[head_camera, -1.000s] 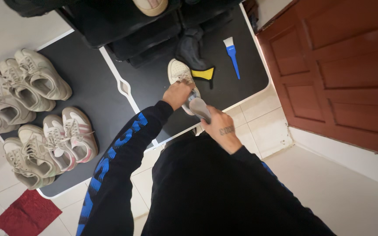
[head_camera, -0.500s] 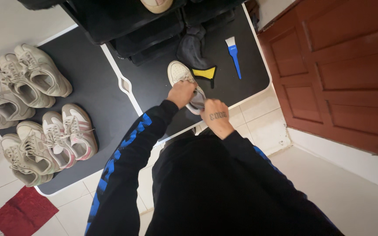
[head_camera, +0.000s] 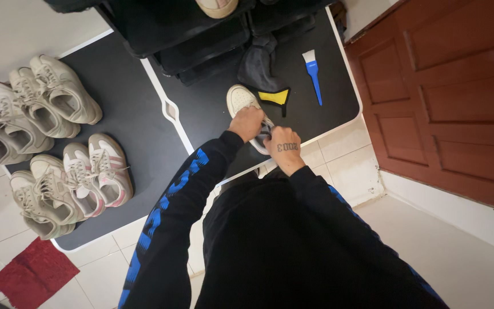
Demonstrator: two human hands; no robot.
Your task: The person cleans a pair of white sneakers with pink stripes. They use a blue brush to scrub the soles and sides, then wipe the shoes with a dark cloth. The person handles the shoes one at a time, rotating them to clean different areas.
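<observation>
A white sneaker [head_camera: 239, 98] lies on the black table [head_camera: 338, 103], toe pointing away from me. My left hand [head_camera: 249, 122] grips the shoe at its opening. My right hand [head_camera: 283, 147] is at the heel, closed on a grey insole [head_camera: 265, 131]. Only a small strip of the insole shows between my two hands, and the rest is hidden inside the shoe or under my fingers. Both arms wear black sleeves with blue print.
A blue-handled brush [head_camera: 314, 75] and a dark cloth with a yellow patch [head_camera: 274, 95] lie just beyond the shoe. Black boxes [head_camera: 190, 34] stand at the back. Several pale sneakers [head_camera: 64, 97] fill the left table. A red mat [head_camera: 32, 273] lies low left, a wooden door [head_camera: 447, 97] on the right.
My right hand has moved forward to the heel, and the grey insole, earlier held clear outside the shoe, has slid mostly into it. My left hand stays on the sneaker.
</observation>
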